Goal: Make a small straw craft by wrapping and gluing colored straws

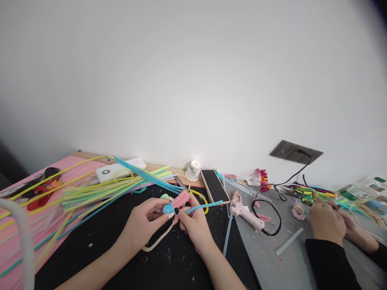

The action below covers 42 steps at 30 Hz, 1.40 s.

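Between my hands is a pipe-cleaner piece [180, 198], pink at one end and wrapped in blue at the other. My left hand [148, 221] is closed on its blue end. The fingers of my right hand [193, 223] pinch a blue pipe cleaner [205, 206] against the piece, and its loose end sticks out to the right. A pale green bit [165, 196] shows behind the left fingers. Below my hands a cream pipe cleaner [159, 240] curves down over the black mat [169, 268]. A yellow pipe-cleaner loop [206, 203] shows behind my right hand.
Bundled pipe cleaners [90, 191] spread across pink paper [18, 251] at left. A paper cup [193, 170], phone [214, 185] and pink glue gun [246, 213] with a black cord lie behind and to the right. At far right, a co-worker's hands [328, 219] work near more pipe cleaners.
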Each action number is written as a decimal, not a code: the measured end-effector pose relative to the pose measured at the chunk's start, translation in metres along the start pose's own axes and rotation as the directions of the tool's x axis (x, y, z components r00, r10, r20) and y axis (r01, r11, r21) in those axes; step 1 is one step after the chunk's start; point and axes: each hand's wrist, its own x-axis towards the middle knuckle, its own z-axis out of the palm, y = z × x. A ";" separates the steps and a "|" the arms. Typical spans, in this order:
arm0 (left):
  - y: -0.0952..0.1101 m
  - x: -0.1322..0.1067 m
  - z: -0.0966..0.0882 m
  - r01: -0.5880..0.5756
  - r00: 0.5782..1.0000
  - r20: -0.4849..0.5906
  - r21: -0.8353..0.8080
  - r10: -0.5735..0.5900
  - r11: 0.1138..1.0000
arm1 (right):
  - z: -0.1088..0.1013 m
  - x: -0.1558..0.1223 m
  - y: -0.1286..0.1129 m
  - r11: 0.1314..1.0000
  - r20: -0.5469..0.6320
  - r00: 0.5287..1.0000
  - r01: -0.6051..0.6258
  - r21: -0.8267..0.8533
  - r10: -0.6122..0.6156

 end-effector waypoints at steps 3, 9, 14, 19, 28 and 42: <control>0.000 0.001 -0.001 -0.007 0.999 -0.042 0.060 0.010 0.998 | -0.001 -0.001 -0.002 0.997 -0.092 0.994 0.054 -0.055 -0.059; -0.001 0.002 -0.003 -0.019 0.997 -0.073 0.155 0.031 0.988 | -0.004 -0.004 -0.004 0.976 -0.022 0.985 0.165 -0.142 -0.170; -0.002 0.004 -0.006 -0.054 0.991 -0.108 0.205 0.077 0.977 | -0.006 -0.009 -0.006 0.914 0.063 0.967 0.254 -0.315 -0.247; -0.001 0.006 -0.008 -0.107 0.982 -0.121 0.267 0.144 0.958 | -0.005 -0.013 -0.013 0.779 0.174 0.913 0.406 -0.478 -0.369; 0.000 0.006 -0.010 -0.100 0.978 -0.140 0.328 0.153 0.939 | -0.002 -0.014 -0.018 0.707 0.252 0.861 0.506 -0.493 -0.441; 0.006 0.002 -0.012 -0.341 0.939 0.221 0.480 0.264 0.809 | -0.008 -0.011 -0.016 0.944 -0.065 0.966 0.227 -0.240 -0.249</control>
